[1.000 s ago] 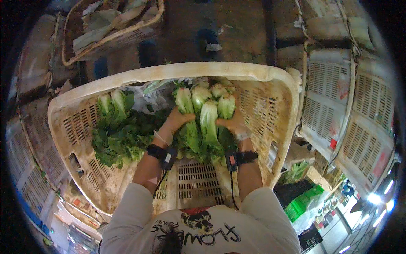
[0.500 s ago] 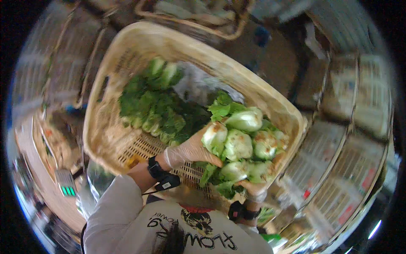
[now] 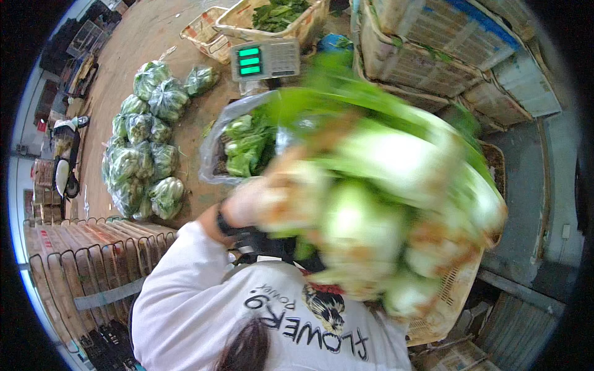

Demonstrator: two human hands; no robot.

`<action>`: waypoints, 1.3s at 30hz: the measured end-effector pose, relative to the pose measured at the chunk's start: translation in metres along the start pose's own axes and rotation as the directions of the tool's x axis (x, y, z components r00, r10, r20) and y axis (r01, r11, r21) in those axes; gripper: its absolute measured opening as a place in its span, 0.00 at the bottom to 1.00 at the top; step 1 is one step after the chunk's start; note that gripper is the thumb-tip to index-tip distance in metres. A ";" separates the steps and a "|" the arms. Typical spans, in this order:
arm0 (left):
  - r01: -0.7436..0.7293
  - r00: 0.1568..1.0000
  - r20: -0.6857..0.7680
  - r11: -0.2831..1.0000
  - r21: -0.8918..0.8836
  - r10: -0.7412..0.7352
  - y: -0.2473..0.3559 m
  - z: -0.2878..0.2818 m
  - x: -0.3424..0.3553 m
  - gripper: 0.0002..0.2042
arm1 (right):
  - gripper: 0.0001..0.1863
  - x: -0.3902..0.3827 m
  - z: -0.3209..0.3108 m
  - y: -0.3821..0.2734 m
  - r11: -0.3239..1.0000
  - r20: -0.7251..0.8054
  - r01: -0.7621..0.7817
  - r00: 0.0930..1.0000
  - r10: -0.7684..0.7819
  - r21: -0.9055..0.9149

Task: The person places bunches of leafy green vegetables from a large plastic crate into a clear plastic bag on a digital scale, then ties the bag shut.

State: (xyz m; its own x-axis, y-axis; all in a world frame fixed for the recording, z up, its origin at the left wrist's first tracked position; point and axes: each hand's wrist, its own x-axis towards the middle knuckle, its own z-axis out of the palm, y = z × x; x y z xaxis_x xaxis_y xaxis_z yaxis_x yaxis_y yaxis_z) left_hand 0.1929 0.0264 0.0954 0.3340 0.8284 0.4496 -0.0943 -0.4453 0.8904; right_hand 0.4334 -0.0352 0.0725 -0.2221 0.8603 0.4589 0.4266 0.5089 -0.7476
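Note:
A big bundle of leafy lettuce heads (image 3: 365, 229), with pale green stems and browned cut ends, is held up close and smeared by motion. My left hand (image 3: 246, 201), in a clear glove, is closed on the bundle's left side; its fingers are partly hidden. My right hand is hidden behind the lettuce. Just beyond my left hand, an open clear plastic bag (image 3: 209, 151) holds more green lettuce (image 3: 244, 145). Behind the bag stands a scale (image 3: 281, 60) with a lit green display. A cream plastic crate (image 3: 448, 309) shows beneath the bundle at the right.
Several filled bags of lettuce (image 3: 139, 133) lie on the floor at left. Stacked crates (image 3: 427, 46) rise at far right, and more crates (image 3: 93, 247) stand at lower left. Another crate of greens (image 3: 238, 28) sits behind the scale. A scooter (image 3: 64, 164) is parked far left.
My view has swung from the crate to the scale and open bag. The lettuce bundle has been lifted out of the crate, closer to me, with my left hand still on it.

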 end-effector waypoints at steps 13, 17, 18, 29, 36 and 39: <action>0.841 0.419 -0.634 0.541 0.001 -0.650 0.110 -0.215 -0.179 0.39 | 0.64 0.002 0.350 -0.094 0.065 0.495 -0.518 0.841 0.218 0.853; 0.905 0.421 -0.273 0.380 0.191 -0.865 0.012 -0.250 -0.152 0.29 | 0.46 -0.035 0.358 -0.049 -0.002 0.552 -0.635 0.670 0.497 0.773; 0.867 0.489 -0.141 0.462 0.186 -0.861 -0.029 -0.252 -0.143 0.29 | 0.44 -0.037 0.357 -0.032 0.065 0.447 -0.592 0.671 0.592 0.803; 0.426 0.497 0.163 0.403 0.810 -0.852 -0.348 -0.196 -0.032 0.46 | 0.33 -0.033 0.404 0.190 0.201 -0.111 -0.373 0.250 0.962 0.906; 0.090 0.652 0.126 0.242 0.966 -0.748 -0.256 -0.147 -0.011 0.49 | 0.44 -0.010 0.381 0.175 0.171 -0.114 -0.390 0.164 0.980 0.905; 0.030 0.576 0.118 0.165 0.986 -0.809 -0.237 -0.119 -0.053 0.62 | 0.48 -0.020 0.385 0.181 0.232 -0.106 -0.550 0.251 0.962 0.802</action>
State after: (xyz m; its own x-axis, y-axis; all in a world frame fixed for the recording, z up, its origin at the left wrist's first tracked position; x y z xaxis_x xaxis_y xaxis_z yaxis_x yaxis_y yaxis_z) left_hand 0.0862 0.1287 -0.1312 0.3788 0.7974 -0.4696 0.9192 -0.3833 0.0906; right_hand 0.1770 0.0507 -0.2568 0.4478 0.7021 -0.5536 -0.4824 -0.3316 -0.8108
